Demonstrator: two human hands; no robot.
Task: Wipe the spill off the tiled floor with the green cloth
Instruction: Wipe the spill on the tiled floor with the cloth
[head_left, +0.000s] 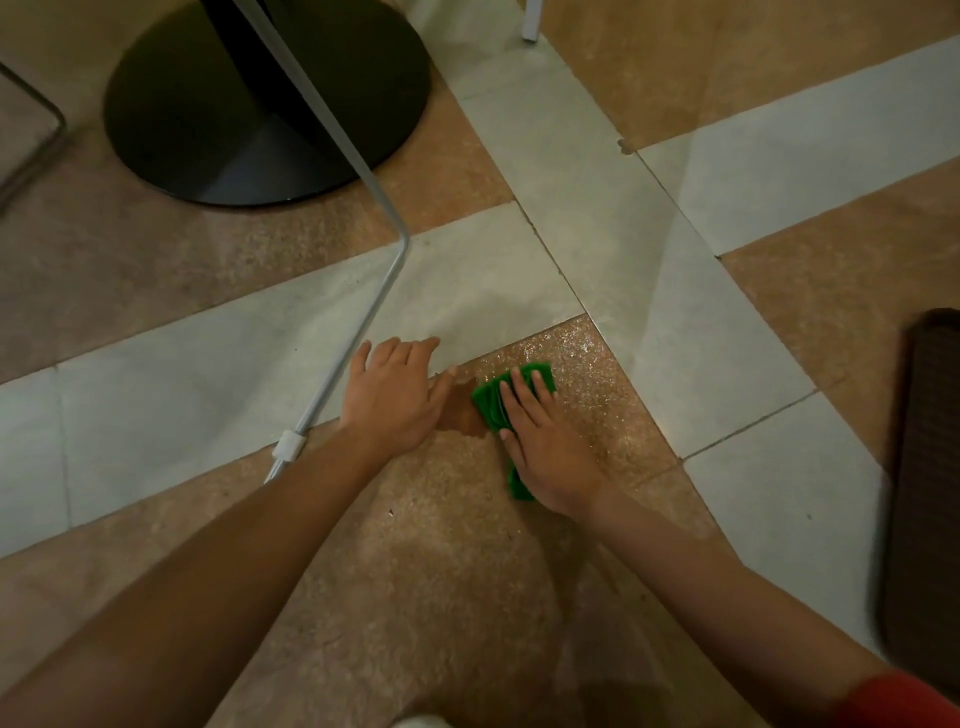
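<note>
Right hand (545, 447) lies flat, palm down, fingers spread, pressing the green cloth (511, 397) onto the brown tile of the tiled floor (441, 545); cloth pokes out past the fingertips and below the palm's left edge. Spill (460, 415), a dark wet patch, touches the cloth's left edge, between both hands. Left hand (397, 397) is open, flat on the floor, holding nothing, with the white metal chair leg (358, 338) just beside it on its left.

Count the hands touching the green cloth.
1. The right hand presses on the green cloth; the left hand rests flat on the floor beside it.
</note>
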